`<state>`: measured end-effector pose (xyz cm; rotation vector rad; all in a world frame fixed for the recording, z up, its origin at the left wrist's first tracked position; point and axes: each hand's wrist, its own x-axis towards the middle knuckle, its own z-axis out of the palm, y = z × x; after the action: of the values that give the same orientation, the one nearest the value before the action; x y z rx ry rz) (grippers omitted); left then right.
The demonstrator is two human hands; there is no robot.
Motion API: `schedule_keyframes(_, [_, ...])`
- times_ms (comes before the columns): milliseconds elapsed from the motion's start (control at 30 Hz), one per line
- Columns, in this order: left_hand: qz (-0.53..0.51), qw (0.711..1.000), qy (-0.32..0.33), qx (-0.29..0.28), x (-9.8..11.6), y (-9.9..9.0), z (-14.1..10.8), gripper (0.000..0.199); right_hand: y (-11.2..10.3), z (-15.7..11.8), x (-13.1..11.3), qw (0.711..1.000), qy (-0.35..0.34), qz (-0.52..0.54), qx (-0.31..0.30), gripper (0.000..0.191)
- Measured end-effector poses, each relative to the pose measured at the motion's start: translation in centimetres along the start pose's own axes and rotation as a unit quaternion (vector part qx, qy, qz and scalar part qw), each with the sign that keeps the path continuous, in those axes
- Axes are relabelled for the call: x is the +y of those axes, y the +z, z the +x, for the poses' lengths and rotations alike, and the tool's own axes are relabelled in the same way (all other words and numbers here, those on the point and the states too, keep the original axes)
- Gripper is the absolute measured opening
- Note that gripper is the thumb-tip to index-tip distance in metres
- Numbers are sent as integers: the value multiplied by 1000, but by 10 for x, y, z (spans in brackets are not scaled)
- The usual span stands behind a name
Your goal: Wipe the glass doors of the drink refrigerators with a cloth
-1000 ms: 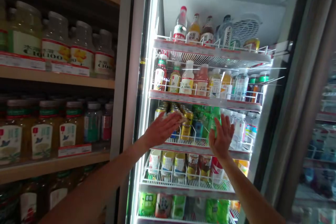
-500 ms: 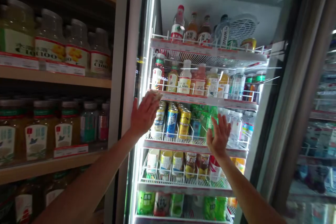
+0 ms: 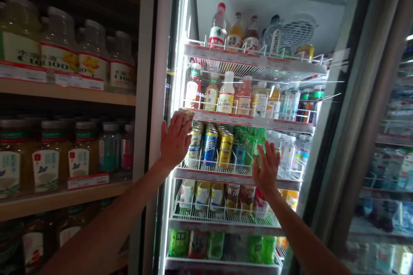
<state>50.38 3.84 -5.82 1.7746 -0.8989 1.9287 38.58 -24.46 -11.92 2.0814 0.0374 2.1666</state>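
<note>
My left hand [image 3: 176,141] is raised at the left side of a lit drinks fridge, by its upright light strip. Past its fingertips shows a crumpled pale cloth [image 3: 186,114], pressed under the fingers and mostly hidden. My right hand [image 3: 266,166] is lifted with its fingers apart and nothing in it, palm toward the fridge. It appears to rest on the glass door [image 3: 325,101], which shows by faint reflections. Behind the hands, cans [image 3: 210,148] and green bottles [image 3: 258,139] stand on a wire shelf.
To the left, wooden shelves [image 3: 67,92] hold rows of juice bottles [image 3: 79,150]. A grey post [image 3: 145,73] divides them from the fridge. On the right runs a metal door frame [image 3: 364,107], with more stocked drinks shelves beyond it.
Both hands have shifted slightly left in the view, the right one also a little down. The cloth stays at the left fingertips. The view itself has moved slightly.
</note>
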Motion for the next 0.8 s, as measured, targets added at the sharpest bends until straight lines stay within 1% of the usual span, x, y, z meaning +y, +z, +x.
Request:
schedule_keyframes(67, [-53,997,33,-42,28,3,-7,58,-4,5,-16,1000,7,18,4,53])
schedule_keyframes(100, [-81,994,37,-58,45,5,-10,60,-5,8,-27,999,-4,38,2,55])
schedule_keyframes(167, [-128,989,11,-71,73,10,-14,63,-7,17,-55,992,-62,104,-18,59])
schedule_keyframes(200, [-146,987,-3,-71,81,13,-15,64,-6,21,-69,985,-98,138,-31,59])
schedule_keyframes(233, [-157,985,-10,-71,84,15,-15,64,-4,26,-82,978,-126,163,-45,58])
schedule_keyframes(300, [-158,985,-2,-71,75,16,-18,66,4,35,-104,971,-147,177,-71,53])
schedule_keyframes(367, [-128,990,1,-64,56,13,-24,71,14,43,-120,975,-135,154,-86,46])
schedule_keyframes(467, [-66,997,-1,-49,26,6,-39,81,29,53,-138,985,-119,108,-69,38])
schedule_keyframes(500, [-49,998,6,-51,20,5,-44,81,34,56,-143,987,-117,93,-59,37])
schedule_keyframes(567, [-24,998,15,-57,15,3,-50,77,39,60,-147,988,-127,67,-50,36])
schedule_keyframes(600, [-15,998,12,-58,15,3,-52,76,40,61,-143,987,-139,56,-51,36])
schedule_keyframes(633, [-10,998,6,-58,16,2,-53,76,37,61,-133,986,-153,46,-53,36])
schedule_keyframes(667, [-8,998,-1,-59,18,2,-53,77,32,59,-117,984,-164,35,-55,36])
schedule_keyframes(700, [-8,998,-6,-60,20,1,-53,79,25,57,-94,984,-165,23,-57,37])
schedule_keyframes(733, [-9,998,-11,-62,23,1,-52,80,15,54,-66,986,-155,10,-54,38])
schedule_keyframes(767, [-11,998,-14,-64,25,1,-52,81,4,50,-34,991,-120,-10,-50,41])
schedule_keyframes(800, [-13,998,-17,-66,27,1,-51,80,-8,47,-1,997,-64,-31,-42,43])
